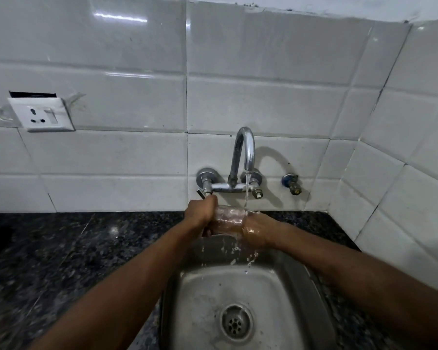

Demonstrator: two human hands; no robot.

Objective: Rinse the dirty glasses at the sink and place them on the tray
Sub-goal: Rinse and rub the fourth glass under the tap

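Glass (pixel 229 218) under running water (pixel 246 190)

A dark speckled granite countertop (pixel 61 248) runs along the foot of a white tiled wall (pixel 137 160) and turns the corner on the right. Its polished surface shows soft light reflections. A stainless steel sink (pixel 321 311) is set into the counter at lower centre, its rim level with the stone and counter on its left, back and right sides. The basin is wet, with a round slotted drain (pixel 235 323) in its floor. The left stretch of counter fades into shadow at the frame edge
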